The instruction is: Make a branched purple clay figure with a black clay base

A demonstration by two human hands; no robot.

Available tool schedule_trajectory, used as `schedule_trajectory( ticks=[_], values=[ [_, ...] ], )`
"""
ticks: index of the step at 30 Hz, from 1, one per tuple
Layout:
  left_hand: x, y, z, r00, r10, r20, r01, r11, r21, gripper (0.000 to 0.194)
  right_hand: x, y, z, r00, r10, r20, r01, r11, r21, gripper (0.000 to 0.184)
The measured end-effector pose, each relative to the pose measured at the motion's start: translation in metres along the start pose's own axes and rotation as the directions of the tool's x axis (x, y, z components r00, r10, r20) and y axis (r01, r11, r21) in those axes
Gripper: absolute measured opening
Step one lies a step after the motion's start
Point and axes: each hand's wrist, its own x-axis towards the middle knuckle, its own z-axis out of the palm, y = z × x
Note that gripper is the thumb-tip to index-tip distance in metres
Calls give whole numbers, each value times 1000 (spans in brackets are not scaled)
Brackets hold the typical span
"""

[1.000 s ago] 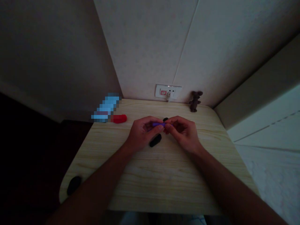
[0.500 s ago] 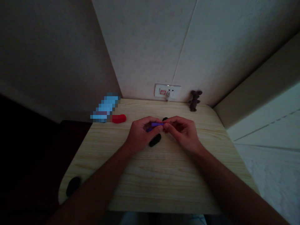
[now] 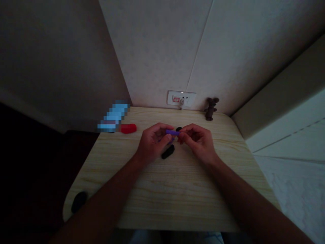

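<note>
Purple, a slim stick [image 3: 172,132], straight out in front of the white socket plate [image 3: 187,99], and both hands were on it! Its long axis ran sideways, about parallel with the socket plate, one end pointing left and the other right, with a slight dip rightward. Left hand [image 3: 151,140]: thumb and fingertips closed around the left end. Right hand [image 3: 199,139]: thumb and forefinger clamped on the opposite tip, the other fingers curled in together. More purple [image 3: 172,140] peeped out beneath, joined or separate, impossible to tell. Lettering, then: on the socket plate sat a small red-edged square [image 3: 176,99], its marking too small to read, while left of the plate a bright blue panel [image 3: 113,117] was pixelated beyond reading. Red piece [image 3: 128,128] just beside that panel, left and forward of the socket plate! Brown figure [image 3: 210,109] upright to the plate's right! Black piece [image 3: 168,151] lay on the wooden table [image 3: 177,196], farther out from the plate than the stick.
</note>
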Motion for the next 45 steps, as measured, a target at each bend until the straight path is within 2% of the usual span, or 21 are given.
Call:
schedule_trajectory(
  ticks=[4,9,11,13,15,17,20,23,28,33,36,40,45],
  values=[
    [0,0,0,1000,-30,-11,30,999,11,19,0,3,1,999,-50,11,50,999,22,32],
    [1,1,1,999,-51,-1,51,999,1,20,-2,6,1,997,-69,23,69,998,-1,22],
    [3,1,0,996,-73,-52,73,997,-12,22,-2,7,0,998,-67,11,67,998,-8,22],
    [6,0,-3,983,-87,-163,80,995,-51,26,-1,10,-1,998,-67,-21,66,997,-33,28],
    [10,-1,-8,951,-75,-300,44,993,-109,31,0,15,-3,996,-78,-46,72,989,-129,32],
    [13,-2,-13,921,-54,-385,11,994,-111,32,1,20,-4,994,-111,-25,98,947,-306,29],
    [14,-3,-16,906,-8,-422,4,1000,-9,21,2,25,-3,978,-186,90,205,822,-532,25],
    [12,-5,-16,920,33,-391,15,993,119,10,2,25,-1,960,-198,199,279,743,-608,27],
    [8,-7,-11,952,77,-298,-6,973,229,16,0,22,0,950,-165,263,301,703,-645,29],
    [6,-7,-9,965,104,-241,-49,973,225,19,0,22,1,952,-136,273,291,675,-678,30],
    [6,-9,-11,971,142,-192,-84,956,282,23,0,22,3,950,-148,275,302,654,-693,29],
    [5,-11,-15,988,98,-116,-56,946,319,25,0,20,4,954,-150,258,291,660,-693,21],
    [4,-14,-14,995,98,-3,-83,859,505,53,-1,17,5,969,-133,209,243,670,-701,18]
  ],
)
